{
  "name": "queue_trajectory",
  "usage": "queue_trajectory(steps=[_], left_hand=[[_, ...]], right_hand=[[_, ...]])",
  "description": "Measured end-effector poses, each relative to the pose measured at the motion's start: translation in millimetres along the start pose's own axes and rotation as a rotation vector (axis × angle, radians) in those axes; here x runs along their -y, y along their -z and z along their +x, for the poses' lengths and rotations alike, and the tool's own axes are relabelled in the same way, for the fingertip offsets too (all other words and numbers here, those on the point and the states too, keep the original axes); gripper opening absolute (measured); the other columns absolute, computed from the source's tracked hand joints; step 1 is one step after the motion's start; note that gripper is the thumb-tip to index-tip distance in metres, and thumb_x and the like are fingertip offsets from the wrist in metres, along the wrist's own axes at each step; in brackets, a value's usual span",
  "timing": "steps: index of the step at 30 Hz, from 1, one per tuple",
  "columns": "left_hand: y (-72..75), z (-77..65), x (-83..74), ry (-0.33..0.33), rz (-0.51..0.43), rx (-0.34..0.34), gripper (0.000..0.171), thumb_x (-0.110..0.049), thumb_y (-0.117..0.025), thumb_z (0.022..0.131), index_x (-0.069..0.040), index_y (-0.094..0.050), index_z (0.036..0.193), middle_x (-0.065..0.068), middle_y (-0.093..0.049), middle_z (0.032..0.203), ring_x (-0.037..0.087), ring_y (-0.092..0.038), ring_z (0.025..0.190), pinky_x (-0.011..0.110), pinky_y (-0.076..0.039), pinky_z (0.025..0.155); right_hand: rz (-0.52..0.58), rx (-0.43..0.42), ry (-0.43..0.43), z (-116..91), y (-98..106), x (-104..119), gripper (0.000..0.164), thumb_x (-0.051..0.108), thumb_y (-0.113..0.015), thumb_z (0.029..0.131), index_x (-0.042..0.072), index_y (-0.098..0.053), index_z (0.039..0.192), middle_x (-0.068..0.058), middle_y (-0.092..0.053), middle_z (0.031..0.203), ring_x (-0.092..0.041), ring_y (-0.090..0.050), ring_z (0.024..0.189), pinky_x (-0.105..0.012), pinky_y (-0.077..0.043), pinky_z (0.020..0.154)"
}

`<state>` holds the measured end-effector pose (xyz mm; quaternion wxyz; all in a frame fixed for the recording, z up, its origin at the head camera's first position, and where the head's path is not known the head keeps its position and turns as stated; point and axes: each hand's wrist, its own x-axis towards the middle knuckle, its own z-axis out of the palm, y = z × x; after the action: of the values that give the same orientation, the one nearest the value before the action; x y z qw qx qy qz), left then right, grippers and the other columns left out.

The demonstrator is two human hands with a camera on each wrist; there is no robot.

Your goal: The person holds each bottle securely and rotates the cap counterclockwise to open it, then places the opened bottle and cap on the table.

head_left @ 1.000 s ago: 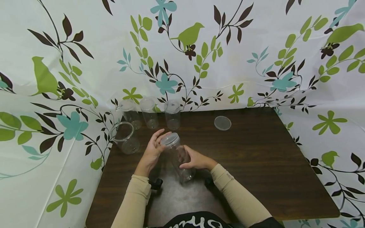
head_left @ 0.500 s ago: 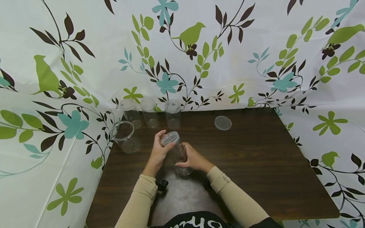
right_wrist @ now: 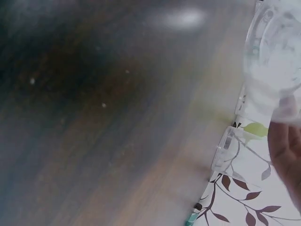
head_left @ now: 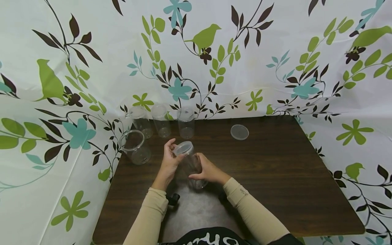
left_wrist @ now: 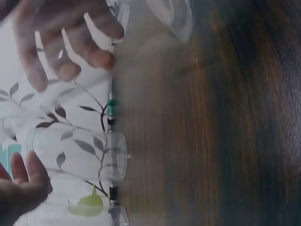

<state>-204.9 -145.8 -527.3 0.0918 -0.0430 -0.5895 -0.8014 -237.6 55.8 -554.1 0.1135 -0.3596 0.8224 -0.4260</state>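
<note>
Backdrop: white sheeting (head_left: pixel 232 81) printed with birds, leaves and flowers meets the dark wood tabletop (head_left: pixel 275 177).
Left hand (head_left: pixel 169 163): thumb against the near rim of the lid (head_left: pixel 183 147), other fingers bent along its left side; it pinches the lid, though some fingertips are hidden.
Right hand (head_left: pixel 210 170): thumb and fingers wrap the clear wall of the held jar (head_left: pixel 188 167) below the lid.
Held jar: between both hands on the person's side, tilted, lid end leftward and away; whether its base touches the tabletop, I cannot tell.
Just changed: a second ago the left fingers spread loosely at the lid's left; now the thumb has come round to the near rim.
Meaning: seemingly the left hand works the lid while the right steadies the jar.
Behind the hands: three clear jars (head_left: pixel 186 124) stand along the sheeting; left of the hands, a wide-mouthed jar (head_left: pixel 139 154) stands uncovered.
Farther right: a clear disc (head_left: pixel 240 132) lies flat, well apart.
In the way: the wide-mouthed jar probably limits leftward elbow room; transparent walls blur where edges meet.
</note>
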Motion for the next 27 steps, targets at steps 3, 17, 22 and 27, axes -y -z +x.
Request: queue_trajectory(steps=[3,17,22,27], left_hand=[[9.0,0.7,-0.9,0.005,-0.060,0.071,0.116,-0.060,-0.081,0.072,-0.006,-0.019,0.153,0.013,-0.042,0.138,0.015,-0.048,0.116,0.022,-0.044,0.089],[15.9,-1.3,-3.7,0.065,-0.119,0.191,0.100,-0.045,-0.082,0.082,0.000,-0.027,0.151,0.009,-0.052,0.135,0.015,-0.057,0.112,0.024,-0.049,0.090],[-2.5,-1.6,-2.5,0.080,-0.009,0.002,0.081,-0.022,-0.081,0.089,0.000,-0.029,0.148,0.017,-0.045,0.136,0.018,-0.053,0.113,0.022,-0.048,0.090],[-15.4,-1.5,-1.3,0.066,0.118,-0.129,0.073,-0.004,-0.075,0.089,-0.004,-0.031,0.148,0.018,-0.045,0.134,0.022,-0.053,0.111,0.020,-0.049,0.087]], right_hand=[[0.187,0.102,0.029,-2,6,-1,0.078,0.022,-0.085,0.084,-0.004,-0.037,0.140,-0.029,-0.054,0.126,-0.031,-0.059,0.111,-0.039,-0.050,0.095],[0.255,0.155,-0.006,-3,5,1,0.072,0.017,-0.083,0.084,-0.003,-0.038,0.138,-0.025,-0.057,0.119,-0.029,-0.060,0.104,-0.034,-0.052,0.088],[-0.133,-0.060,-0.029,-2,-8,6,0.086,0.035,-0.088,0.079,-0.004,-0.039,0.138,-0.018,-0.052,0.126,-0.027,-0.059,0.103,-0.041,-0.052,0.087],[-0.335,-0.209,-0.052,-3,-19,8,0.091,0.045,-0.089,0.076,-0.003,-0.041,0.137,-0.014,-0.051,0.122,-0.024,-0.060,0.091,-0.039,-0.056,0.075]])
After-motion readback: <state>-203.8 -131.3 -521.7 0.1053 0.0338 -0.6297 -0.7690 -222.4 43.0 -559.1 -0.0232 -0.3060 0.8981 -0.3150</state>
